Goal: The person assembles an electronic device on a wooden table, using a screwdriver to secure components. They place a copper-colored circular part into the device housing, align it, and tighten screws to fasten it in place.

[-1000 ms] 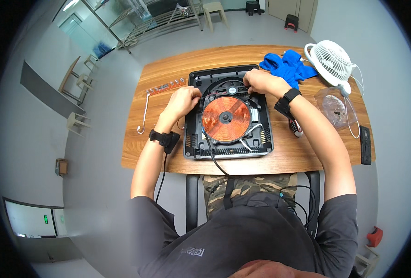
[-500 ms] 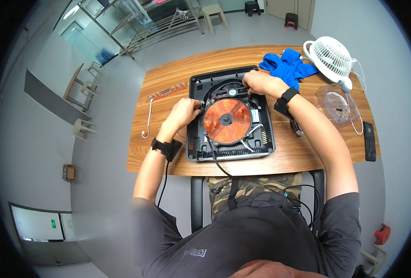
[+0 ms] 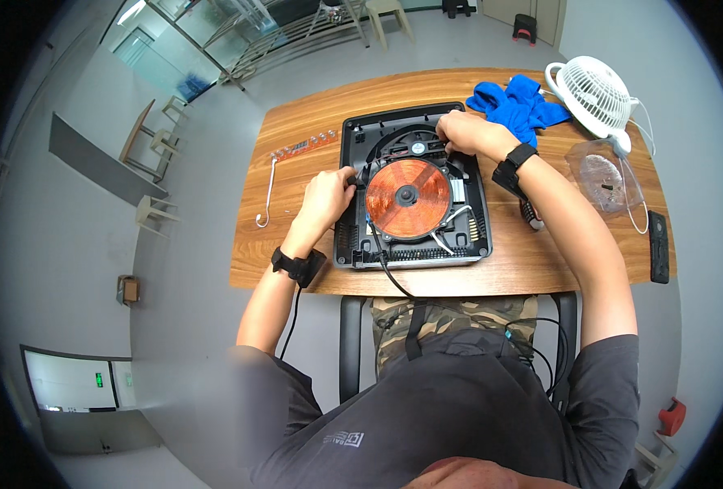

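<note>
An opened induction cooker base (image 3: 351, 244), a black tray-like housing, lies on the table in front of me. A round copper coil (image 3: 402, 212) with a dark centre sits in it, and a black cooling fan (image 3: 417, 148) is behind the coil. My left hand (image 3: 329, 196) is at the housing's left edge, fingers bent and pressed together beside the coil. My right hand (image 3: 469, 133) reaches over the far right corner, its fingertips closed down by the fan. Whatever is between the fingers of either hand is hidden. White wires (image 3: 457, 215) run from the coil's right side.
A slim circuit board (image 3: 304, 147) with a white cable lies left of the cooker. On the right are a blue cloth (image 3: 523, 106), a white desk fan (image 3: 593, 94), a clear plastic bowl-like part (image 3: 602, 179) and a black strip (image 3: 659, 247). A dark-handled tool (image 3: 531, 213) is partly under my right arm.
The whole scene has shifted slightly up and to the right in the view. My left hand has drawn back a little toward the housing's outer edge; my right hand stays by the fan.
</note>
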The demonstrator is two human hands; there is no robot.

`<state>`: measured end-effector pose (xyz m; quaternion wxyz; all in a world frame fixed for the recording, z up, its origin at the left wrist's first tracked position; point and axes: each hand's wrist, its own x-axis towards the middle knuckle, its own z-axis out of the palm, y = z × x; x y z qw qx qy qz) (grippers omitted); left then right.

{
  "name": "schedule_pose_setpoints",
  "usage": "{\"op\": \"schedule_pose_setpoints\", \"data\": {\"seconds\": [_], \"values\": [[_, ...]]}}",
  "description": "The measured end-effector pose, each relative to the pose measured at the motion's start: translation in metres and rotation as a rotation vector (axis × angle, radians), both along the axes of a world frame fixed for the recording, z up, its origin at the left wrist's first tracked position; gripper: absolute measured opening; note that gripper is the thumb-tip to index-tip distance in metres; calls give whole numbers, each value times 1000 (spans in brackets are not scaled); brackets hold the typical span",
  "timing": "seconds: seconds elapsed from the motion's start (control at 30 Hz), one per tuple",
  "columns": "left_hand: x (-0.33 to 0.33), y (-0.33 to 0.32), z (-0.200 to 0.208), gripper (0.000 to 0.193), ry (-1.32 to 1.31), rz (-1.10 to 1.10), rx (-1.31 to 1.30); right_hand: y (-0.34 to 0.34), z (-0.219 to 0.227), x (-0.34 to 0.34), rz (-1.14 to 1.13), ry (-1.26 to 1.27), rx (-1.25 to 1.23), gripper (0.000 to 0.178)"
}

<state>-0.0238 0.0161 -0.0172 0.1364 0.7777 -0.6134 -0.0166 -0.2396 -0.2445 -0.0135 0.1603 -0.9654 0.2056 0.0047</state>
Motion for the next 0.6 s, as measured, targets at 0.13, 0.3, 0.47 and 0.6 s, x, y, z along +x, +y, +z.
{"op": "schedule_pose_setpoints", "data": {"seconds": [0.13, 0.3, 0.47, 0.6], "values": [[2, 5, -10, 29, -61, -44, -70, -1, -5, 1, 17, -28, 8, 29], [-7, 3, -10, 27, -7, 21, 14, -5, -9, -1, -13, -46, 105, 26], [2, 1, -19, 30, -27, 7, -31, 6, 8, -3, -62, 12, 204, 22], [3, -4, -20, 31, -42, -9, -5, 10, 12, -5, -72, 10, 204, 20]]}}
